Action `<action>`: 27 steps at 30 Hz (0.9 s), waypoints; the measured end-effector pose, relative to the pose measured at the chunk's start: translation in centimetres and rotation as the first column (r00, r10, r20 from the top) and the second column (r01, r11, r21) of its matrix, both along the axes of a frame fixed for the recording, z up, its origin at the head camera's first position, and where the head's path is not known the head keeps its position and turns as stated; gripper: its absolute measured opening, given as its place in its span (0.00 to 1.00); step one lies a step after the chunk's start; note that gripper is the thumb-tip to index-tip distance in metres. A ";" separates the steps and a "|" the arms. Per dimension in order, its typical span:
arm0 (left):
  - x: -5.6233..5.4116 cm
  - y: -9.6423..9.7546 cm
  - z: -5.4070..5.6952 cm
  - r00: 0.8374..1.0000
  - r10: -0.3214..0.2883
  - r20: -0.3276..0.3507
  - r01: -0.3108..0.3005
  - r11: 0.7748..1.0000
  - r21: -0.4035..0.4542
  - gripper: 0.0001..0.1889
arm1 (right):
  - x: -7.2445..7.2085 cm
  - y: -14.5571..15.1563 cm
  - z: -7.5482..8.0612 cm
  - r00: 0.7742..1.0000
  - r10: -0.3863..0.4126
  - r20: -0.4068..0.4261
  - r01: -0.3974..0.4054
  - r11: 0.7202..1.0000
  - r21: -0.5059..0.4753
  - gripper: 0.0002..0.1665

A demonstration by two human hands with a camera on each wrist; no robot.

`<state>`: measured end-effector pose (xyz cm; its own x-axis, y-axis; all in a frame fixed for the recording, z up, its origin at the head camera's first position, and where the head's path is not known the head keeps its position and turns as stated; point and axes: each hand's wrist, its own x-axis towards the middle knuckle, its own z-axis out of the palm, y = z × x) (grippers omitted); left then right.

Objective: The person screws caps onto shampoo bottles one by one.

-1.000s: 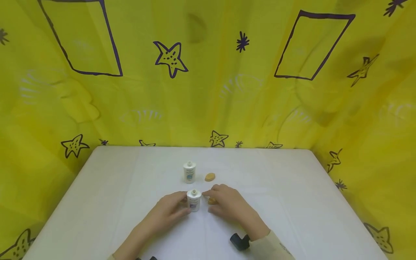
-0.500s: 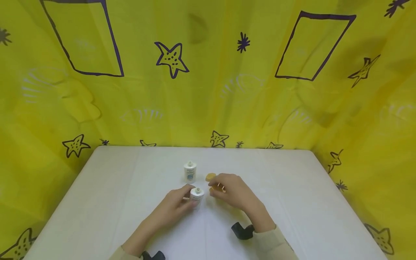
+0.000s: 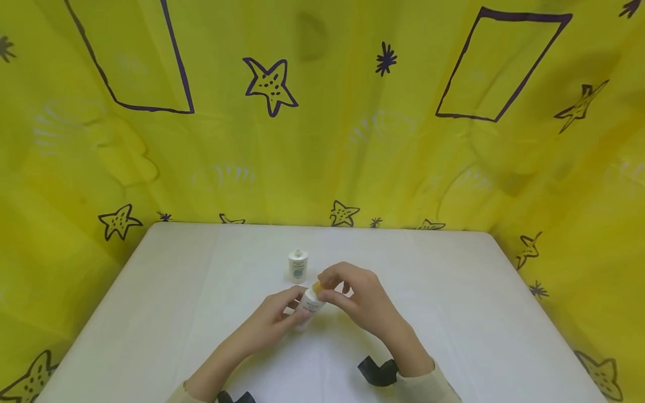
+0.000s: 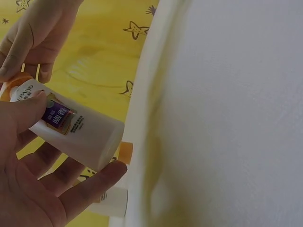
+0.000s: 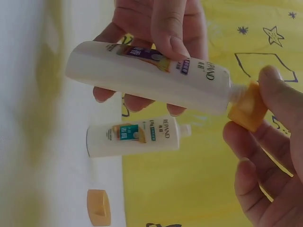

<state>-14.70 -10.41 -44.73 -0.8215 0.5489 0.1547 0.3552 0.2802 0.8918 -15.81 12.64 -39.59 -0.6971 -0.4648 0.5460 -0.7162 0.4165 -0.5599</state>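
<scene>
My left hand [image 3: 277, 316] grips a white bottle [image 5: 151, 73] with a purple label, tilted with its neck toward the right hand. Between thumb and fingers, my right hand [image 3: 358, 294] pinches an orange cap [image 5: 249, 108], which sits at the bottle's neck; whether it is seated on the thread I cannot tell. A second white bottle [image 5: 135, 137], with a teal label and a bare neck, stands upright behind the hands. Another orange cap [image 5: 98, 208] lies on the table beside that bottle; in the head view the right hand hides it.
A white-covered table [image 3: 201, 280] lies under the hands. Behind and around it hangs a yellow curtain [image 3: 322, 140] with drawn stars. Black wrist mounts [image 3: 378, 370] sit by both sleeves.
The left hand has lifted and tilted the purple-labelled bottle. My right hand has picked a cap off the table and brought it left to the bottle's neck.
</scene>
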 end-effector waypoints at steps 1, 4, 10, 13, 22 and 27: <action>0.1 0.0 0.1 1.000 -0.007 -0.001 0.007 1.000 -0.003 0.15 | 0.0 0.1 0.0 1.000 0.010 -0.004 -0.010 1.000 0.002 0.12; 0.2 0.1 0.3 1.000 -0.019 -0.011 0.019 1.000 -0.005 0.16 | 0.1 0.3 0.1 0.999 0.041 -0.018 -0.041 0.999 0.003 0.11; 0.3 0.1 0.4 1.000 -0.021 -0.010 0.021 1.000 -0.008 0.16 | 0.1 0.8 0.6 0.995 0.089 -0.041 -0.089 0.996 0.009 0.10; 0.4 0.0 0.5 1.000 -0.021 -0.002 0.021 1.000 -0.009 0.17 | 0.2 1.0 0.9 0.992 0.119 -0.029 -0.119 0.993 0.016 0.12; 0.6 -0.2 0.9 1.000 -0.018 -0.014 0.018 1.000 0.006 0.16 | 0.3 1.4 1.3 0.984 0.176 -0.030 -0.175 0.984 0.021 0.22; 0.7 -0.1 1.2 1.000 -0.025 -0.017 0.025 1.000 0.005 0.17 | 0.6 1.4 1.3 0.987 0.158 -0.028 -0.158 0.987 0.030 0.19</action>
<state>-13.99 -10.53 -43.53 -0.8048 0.5682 0.1716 0.3774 0.2668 0.8868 -15.17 14.02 -38.29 -0.5972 -0.5829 0.5509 -0.7905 0.3117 -0.5271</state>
